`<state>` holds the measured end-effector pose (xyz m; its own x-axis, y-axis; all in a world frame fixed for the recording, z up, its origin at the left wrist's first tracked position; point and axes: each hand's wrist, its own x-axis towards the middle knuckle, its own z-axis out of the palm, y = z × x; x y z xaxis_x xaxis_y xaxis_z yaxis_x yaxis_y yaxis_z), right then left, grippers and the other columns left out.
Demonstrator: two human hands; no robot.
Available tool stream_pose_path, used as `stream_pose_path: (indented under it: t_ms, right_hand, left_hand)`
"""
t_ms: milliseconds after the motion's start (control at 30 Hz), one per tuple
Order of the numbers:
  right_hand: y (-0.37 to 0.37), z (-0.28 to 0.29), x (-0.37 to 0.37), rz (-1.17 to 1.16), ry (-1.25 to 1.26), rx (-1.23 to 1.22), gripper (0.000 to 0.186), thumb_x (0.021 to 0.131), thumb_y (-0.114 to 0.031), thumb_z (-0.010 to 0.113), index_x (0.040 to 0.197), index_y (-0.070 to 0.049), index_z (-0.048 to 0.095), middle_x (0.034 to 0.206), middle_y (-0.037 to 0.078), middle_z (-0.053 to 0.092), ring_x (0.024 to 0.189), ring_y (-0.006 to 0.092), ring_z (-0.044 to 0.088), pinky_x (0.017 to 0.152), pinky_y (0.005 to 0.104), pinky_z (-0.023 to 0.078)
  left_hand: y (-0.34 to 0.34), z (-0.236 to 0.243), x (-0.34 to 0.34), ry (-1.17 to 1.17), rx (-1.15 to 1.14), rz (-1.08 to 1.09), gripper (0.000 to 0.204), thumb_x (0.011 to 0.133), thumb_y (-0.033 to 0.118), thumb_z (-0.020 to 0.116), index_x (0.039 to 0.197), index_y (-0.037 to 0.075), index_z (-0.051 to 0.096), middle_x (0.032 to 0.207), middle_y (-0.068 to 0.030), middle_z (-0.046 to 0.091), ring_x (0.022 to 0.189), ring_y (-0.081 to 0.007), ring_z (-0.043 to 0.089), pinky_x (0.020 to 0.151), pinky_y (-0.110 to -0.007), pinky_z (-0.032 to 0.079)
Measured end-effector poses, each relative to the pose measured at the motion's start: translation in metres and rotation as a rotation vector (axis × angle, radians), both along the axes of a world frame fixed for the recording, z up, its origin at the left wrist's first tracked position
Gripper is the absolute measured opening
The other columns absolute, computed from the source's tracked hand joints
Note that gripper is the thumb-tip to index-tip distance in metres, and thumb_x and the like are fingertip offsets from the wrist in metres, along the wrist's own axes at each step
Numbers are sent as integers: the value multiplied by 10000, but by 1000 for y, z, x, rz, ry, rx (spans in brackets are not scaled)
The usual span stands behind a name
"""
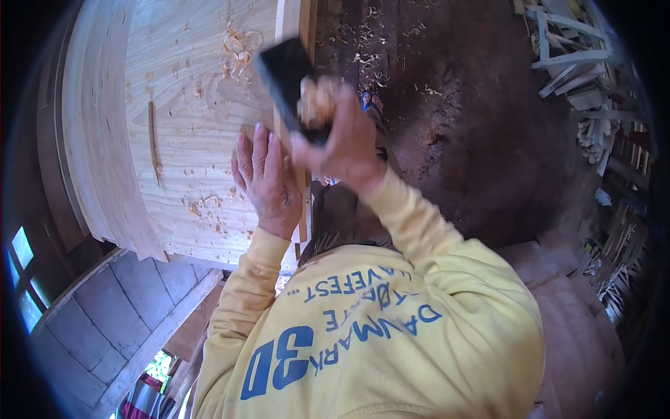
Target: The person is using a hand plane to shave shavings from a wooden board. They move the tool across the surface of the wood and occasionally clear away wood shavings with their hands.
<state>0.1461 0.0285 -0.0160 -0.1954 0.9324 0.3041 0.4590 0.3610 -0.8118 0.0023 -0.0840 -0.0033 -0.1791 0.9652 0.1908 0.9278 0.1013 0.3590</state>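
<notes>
My right hand [338, 143] grips a black hand plane [285, 73], slightly blurred, over the upright pale wooden edge strip [289, 21]; curled shavings or a pale wooden part show on the plane near my fingers. My left hand [269, 181] lies with fingers stretched out on the pale wooden board [188, 91], just left of that strip and below the plane. A thin wooden stick [152, 140] and scattered curly shavings [237, 49] lie on the board.
A dark floor [453, 140] strewn with shavings lies to the right, with my sandalled foot [371, 101] on it. Piled wood offcuts [572, 63] line the far right. A grey tiled surface [132, 300] and windows [22, 248] are at the lower left.
</notes>
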Motion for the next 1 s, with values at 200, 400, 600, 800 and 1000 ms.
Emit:
stream_pose_path:
  t_ms: [200,400,600,800,1000]
  right_hand:
    - [197,33,-24,-286,-2,-99,544,769,-382,811,1071,32,631,951,262,753,905,441,753,851,481,601]
    - [36,-3,-4,-108,-15,-87,624,773,-324,865,1239,7,613,1238,256,693,1061,423,724,885,465,589]
    - [25,-6,-11,-151,-14,-31,836,778,-431,846,1343,81,502,1156,298,652,1036,492,691,901,542,585]
    - [179,31,-4,-285,-6,-165,536,772,-367,845,1149,-18,691,1152,227,757,1032,412,747,927,462,598]
    - [29,-4,5,-64,35,-10,658,743,-368,869,1180,3,545,1036,259,662,938,493,691,812,557,573]
  left_hand:
    - [6,-11,-1,26,50,-27,418,1097,203,579,1481,54,648,1628,-120,564,1582,-391,383,1275,-582,209]
    - [0,-19,-5,-30,54,-14,430,1073,215,597,1483,95,642,1669,-100,520,1620,-396,315,1288,-604,149]
    - [-1,-4,-2,34,67,-34,408,1095,192,580,1478,74,659,1635,-116,557,1584,-390,387,1279,-560,210]
    - [11,-14,1,0,121,-46,398,1095,176,573,1463,57,666,1607,-126,584,1572,-394,400,1282,-559,211]
    - [6,-14,-4,-19,57,5,440,1077,218,582,1490,72,628,1676,-116,506,1616,-396,318,1295,-585,144]
